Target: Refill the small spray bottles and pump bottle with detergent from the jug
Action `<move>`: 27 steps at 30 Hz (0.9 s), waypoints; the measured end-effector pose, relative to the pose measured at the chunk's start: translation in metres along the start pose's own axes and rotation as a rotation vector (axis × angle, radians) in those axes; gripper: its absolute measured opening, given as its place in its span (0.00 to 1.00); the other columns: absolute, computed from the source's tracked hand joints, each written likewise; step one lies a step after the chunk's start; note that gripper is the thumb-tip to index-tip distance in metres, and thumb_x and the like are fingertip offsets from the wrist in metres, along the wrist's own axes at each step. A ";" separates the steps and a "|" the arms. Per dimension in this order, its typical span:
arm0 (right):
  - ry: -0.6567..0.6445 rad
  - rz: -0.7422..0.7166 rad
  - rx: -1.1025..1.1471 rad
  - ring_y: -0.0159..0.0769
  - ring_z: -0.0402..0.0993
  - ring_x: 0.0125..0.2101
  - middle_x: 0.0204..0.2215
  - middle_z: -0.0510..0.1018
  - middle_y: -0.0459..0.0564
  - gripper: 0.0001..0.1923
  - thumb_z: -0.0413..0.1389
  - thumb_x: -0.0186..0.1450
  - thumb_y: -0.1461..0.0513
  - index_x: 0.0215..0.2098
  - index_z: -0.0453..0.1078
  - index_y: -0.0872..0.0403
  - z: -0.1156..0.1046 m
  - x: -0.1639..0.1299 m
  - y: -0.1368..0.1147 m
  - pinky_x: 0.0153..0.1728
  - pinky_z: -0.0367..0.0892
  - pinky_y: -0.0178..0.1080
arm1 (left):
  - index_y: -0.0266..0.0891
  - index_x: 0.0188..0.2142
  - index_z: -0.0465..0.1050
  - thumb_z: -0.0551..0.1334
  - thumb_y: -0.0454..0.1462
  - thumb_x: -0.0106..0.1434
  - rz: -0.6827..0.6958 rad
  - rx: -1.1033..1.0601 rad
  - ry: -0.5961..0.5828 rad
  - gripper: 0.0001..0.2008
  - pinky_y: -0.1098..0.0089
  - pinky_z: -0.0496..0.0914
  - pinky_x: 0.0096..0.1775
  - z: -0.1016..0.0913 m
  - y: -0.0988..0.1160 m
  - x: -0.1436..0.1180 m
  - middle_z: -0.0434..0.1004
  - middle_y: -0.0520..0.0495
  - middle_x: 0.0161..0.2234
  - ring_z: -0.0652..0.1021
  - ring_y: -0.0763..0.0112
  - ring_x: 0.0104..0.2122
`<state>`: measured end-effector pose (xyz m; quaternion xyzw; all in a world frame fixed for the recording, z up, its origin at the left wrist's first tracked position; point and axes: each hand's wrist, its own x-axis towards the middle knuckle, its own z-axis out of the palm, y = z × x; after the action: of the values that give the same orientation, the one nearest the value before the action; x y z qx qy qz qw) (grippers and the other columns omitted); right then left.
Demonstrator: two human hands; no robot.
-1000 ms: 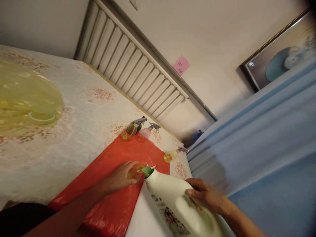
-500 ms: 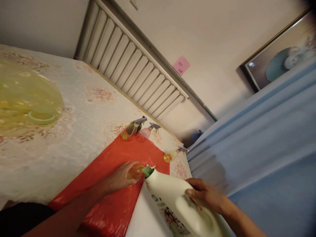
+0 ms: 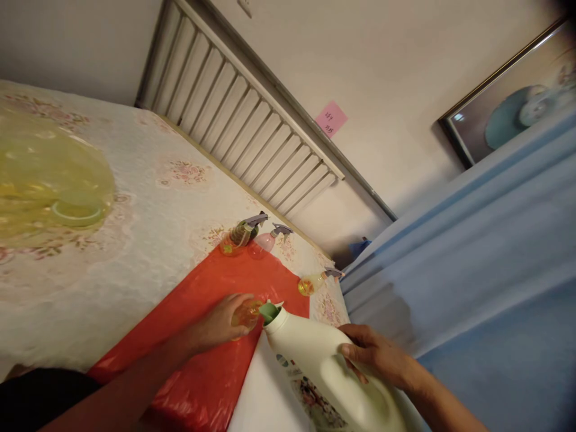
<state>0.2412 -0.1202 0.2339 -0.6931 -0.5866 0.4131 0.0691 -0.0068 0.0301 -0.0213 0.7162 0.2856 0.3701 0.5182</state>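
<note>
Cream-coloured plastic jug (image 3: 310,342), its handle clamped in the right grip (image 3: 375,357), the fingers curled round it. The long axis slants from the green spout (image 3: 269,312), beside the left grip (image 3: 228,318), down past the right grip towards the base, which the frame cuts off. The spout points at the neck of a small amber bottle (image 3: 246,315), clamped in the left grip; contact between the two cannot be determined. Red plastic sheeting (image 3: 211,282) lies beneath the left grip on the table (image 3: 139,204). Nearer than the right grip, the jug bears a pictorial label (image 3: 317,402), its lettering too small to read. Pink note (image 3: 331,119), well beyond both grips: two handwritten lines, not clearly legible.
</note>
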 end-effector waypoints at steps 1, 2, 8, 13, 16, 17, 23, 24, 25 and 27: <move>-0.002 -0.001 -0.003 0.26 0.61 0.19 0.21 0.69 0.43 0.28 0.57 0.63 0.39 0.34 0.70 0.57 0.000 0.000 0.000 0.21 0.56 0.31 | 0.44 0.60 0.66 0.68 0.39 0.53 0.000 0.002 0.000 0.34 0.53 0.64 0.63 0.000 -0.001 0.000 0.71 0.41 0.62 0.70 0.49 0.62; -0.002 -0.001 -0.006 0.26 0.61 0.19 0.21 0.69 0.43 0.28 0.57 0.63 0.39 0.34 0.70 0.57 0.000 0.000 -0.001 0.21 0.56 0.31 | 0.44 0.60 0.66 0.69 0.39 0.53 0.001 0.003 0.000 0.34 0.53 0.64 0.63 0.000 -0.002 0.000 0.71 0.41 0.62 0.70 0.49 0.62; 0.006 0.013 -0.014 0.25 0.60 0.18 0.21 0.69 0.43 0.30 0.58 0.61 0.37 0.34 0.70 0.57 0.001 -0.002 -0.005 0.21 0.56 0.31 | 0.44 0.59 0.65 0.68 0.38 0.53 0.003 0.013 0.004 0.34 0.52 0.63 0.63 0.002 -0.004 0.001 0.70 0.40 0.62 0.70 0.50 0.61; 0.002 0.018 -0.009 0.26 0.60 0.18 0.21 0.69 0.42 0.30 0.58 0.61 0.38 0.35 0.71 0.57 0.000 -0.002 -0.005 0.21 0.55 0.31 | 0.46 0.59 0.66 0.68 0.39 0.53 0.019 0.005 0.002 0.33 0.52 0.64 0.62 0.001 -0.002 0.001 0.72 0.41 0.61 0.70 0.49 0.61; 0.005 0.008 -0.021 0.26 0.59 0.18 0.19 0.68 0.42 0.30 0.57 0.62 0.37 0.34 0.71 0.57 0.000 -0.001 -0.004 0.21 0.55 0.32 | 0.44 0.59 0.66 0.68 0.40 0.53 0.007 0.003 0.002 0.33 0.51 0.65 0.62 0.000 -0.001 0.000 0.71 0.39 0.61 0.70 0.48 0.61; 0.005 0.010 -0.019 0.26 0.59 0.18 0.19 0.68 0.42 0.31 0.57 0.61 0.37 0.34 0.70 0.57 0.001 -0.001 -0.004 0.21 0.55 0.32 | 0.44 0.59 0.66 0.68 0.40 0.54 0.002 0.003 0.003 0.33 0.50 0.64 0.62 0.000 0.000 0.000 0.71 0.39 0.61 0.70 0.47 0.61; 0.002 0.003 -0.033 0.26 0.60 0.19 0.21 0.69 0.43 0.31 0.57 0.61 0.37 0.34 0.71 0.57 0.001 -0.002 -0.005 0.21 0.56 0.31 | 0.48 0.58 0.67 0.69 0.40 0.52 -0.019 0.008 0.011 0.33 0.53 0.65 0.62 0.000 0.004 -0.001 0.71 0.42 0.61 0.70 0.48 0.62; 0.003 0.005 -0.038 0.26 0.61 0.19 0.21 0.69 0.43 0.31 0.57 0.61 0.37 0.34 0.71 0.57 0.000 -0.002 -0.005 0.21 0.56 0.31 | 0.48 0.58 0.67 0.69 0.40 0.52 -0.020 0.012 0.014 0.32 0.52 0.65 0.62 0.000 0.005 -0.001 0.72 0.41 0.61 0.70 0.48 0.61; 0.005 0.007 -0.040 0.26 0.61 0.19 0.21 0.69 0.43 0.31 0.57 0.61 0.37 0.34 0.71 0.57 0.000 -0.002 -0.005 0.21 0.56 0.31 | 0.46 0.58 0.67 0.69 0.41 0.53 -0.020 0.014 0.016 0.32 0.52 0.65 0.62 0.000 0.006 -0.001 0.72 0.41 0.60 0.71 0.48 0.61; 0.004 0.011 -0.036 0.27 0.61 0.19 0.21 0.69 0.43 0.31 0.57 0.61 0.37 0.34 0.71 0.57 0.000 -0.002 -0.004 0.21 0.56 0.31 | 0.43 0.58 0.67 0.68 0.42 0.54 -0.015 0.016 0.013 0.32 0.51 0.65 0.62 -0.001 0.008 -0.001 0.72 0.39 0.60 0.71 0.47 0.60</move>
<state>0.2383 -0.1202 0.2375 -0.6984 -0.5900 0.4013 0.0553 -0.0082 0.0275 -0.0132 0.7157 0.2974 0.3686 0.5132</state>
